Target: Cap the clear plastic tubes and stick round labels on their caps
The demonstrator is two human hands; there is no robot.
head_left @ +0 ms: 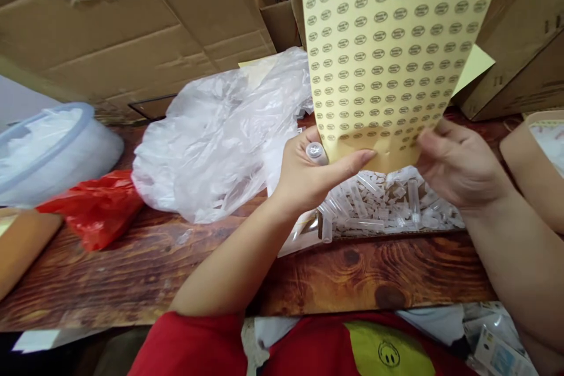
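A yellow sheet (388, 53) printed with rows of small oval labels stands raised in front of me. My left hand (312, 167) grips its lower left edge, thumb across the front; a small white round-ended item (316, 153) with a printed mark is also held between its fingers. At the sheet's lower right, the slightly blurred fingers of my right hand (458, 161) are closed on its edge. Below the sheet lies a shallow cardboard box (396, 235) filled with small clear plastic tubes and pieces (361, 202).
Crumpled clear plastic bags (220, 141) lie left of the hands, beside a red bag (101, 205) and a blue-rimmed tub (66, 147). Large cardboard boxes (132, 29) stand behind. A beige container (529, 158) sits at the right of the wooden table (198, 270).
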